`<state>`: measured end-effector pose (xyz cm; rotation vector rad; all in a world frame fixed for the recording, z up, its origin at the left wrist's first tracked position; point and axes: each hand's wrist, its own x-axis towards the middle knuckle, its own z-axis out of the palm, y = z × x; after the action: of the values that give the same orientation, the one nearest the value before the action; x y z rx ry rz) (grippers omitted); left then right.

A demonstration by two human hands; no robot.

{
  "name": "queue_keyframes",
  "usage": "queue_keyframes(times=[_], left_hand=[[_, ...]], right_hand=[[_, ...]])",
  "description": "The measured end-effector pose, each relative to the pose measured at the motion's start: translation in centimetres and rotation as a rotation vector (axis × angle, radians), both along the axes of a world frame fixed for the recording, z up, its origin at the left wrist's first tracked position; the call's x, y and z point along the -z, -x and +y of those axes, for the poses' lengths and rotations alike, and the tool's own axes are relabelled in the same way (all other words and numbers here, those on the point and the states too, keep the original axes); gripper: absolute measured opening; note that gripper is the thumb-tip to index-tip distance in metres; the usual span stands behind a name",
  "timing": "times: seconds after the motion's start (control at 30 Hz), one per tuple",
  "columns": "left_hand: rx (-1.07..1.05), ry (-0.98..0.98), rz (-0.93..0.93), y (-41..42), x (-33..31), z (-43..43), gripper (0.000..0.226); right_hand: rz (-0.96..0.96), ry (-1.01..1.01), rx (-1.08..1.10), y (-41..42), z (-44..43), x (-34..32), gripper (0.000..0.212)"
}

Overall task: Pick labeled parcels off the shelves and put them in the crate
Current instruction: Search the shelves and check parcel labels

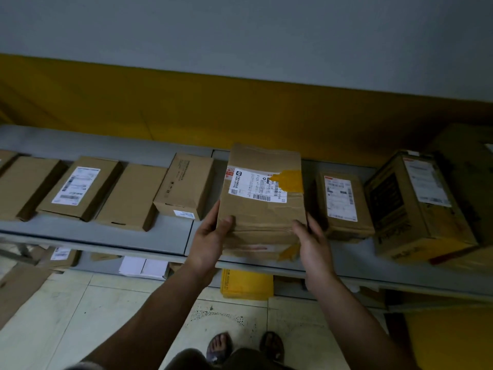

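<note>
Parcel (262, 198) — creased, matt brown cardboard bearing a white paper label (256, 186) and glossy yellow tape (289, 180). Shelf (106, 233) — smooth grey painted metal. Floor (80, 316) — pale tiles, slightly glossy.

Pale tiled floor (66, 316), grey wall (240, 28), yellow band (186, 108)

**Both hands on a taped parcel at the shelf**

A creased brown cardboard parcel (262, 201) with a white label and yellow tape is gripped at its near corners by the left hand (209, 240) and right hand (313, 243), above the grey metal shelf (149, 236). Other brown cardboard boxes (80, 186) lie in a row on either side of it.
</note>
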<state>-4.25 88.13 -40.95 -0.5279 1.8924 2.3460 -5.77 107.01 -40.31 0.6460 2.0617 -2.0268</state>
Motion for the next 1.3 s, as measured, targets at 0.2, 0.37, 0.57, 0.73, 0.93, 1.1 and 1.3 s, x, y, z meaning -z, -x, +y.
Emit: queue_keyframes(times=[0.2, 0.37, 0.57, 0.73, 0.93, 1.1, 1.3], left_hand=[[-0.002, 0.001, -0.052, 2.5, 1.3, -0.1, 0.055], [-0.009, -0.006, -0.07, 4.0, 1.9, 0.0, 0.053], [-0.023, 0.006, -0.1, 4.7, 2.0, 0.5, 0.052], [-0.037, 0.05, -0.101, 4.8, 2.0, 0.7, 0.053], [-0.142, 0.032, -0.118, 4.4, 1.5, 0.8, 0.057], [-0.329, 0.059, -0.114, 3.3, 1.7, 0.2, 0.037], [-0.43, 0.077, -0.062, 1.0, 0.9, -0.1, 0.024]], right_hand=[[-0.071, -0.042, -0.017, 2.6, -0.2, -0.2, 0.042], [-0.071, -0.056, -0.04, 3.9, -0.1, 0.2, 0.04], [-0.043, -0.05, -0.053, 4.5, 0.3, 0.6, 0.041], [-0.023, -0.059, -0.061, 4.6, 0.6, 0.9, 0.043], [0.039, -0.093, -0.045, 4.4, 1.3, 1.0, 0.049], [0.269, -0.252, -0.14, 3.4, 2.3, 0.1, 0.047], [0.459, -0.251, -0.316, 3.1, 1.2, -1.1, 0.045]])
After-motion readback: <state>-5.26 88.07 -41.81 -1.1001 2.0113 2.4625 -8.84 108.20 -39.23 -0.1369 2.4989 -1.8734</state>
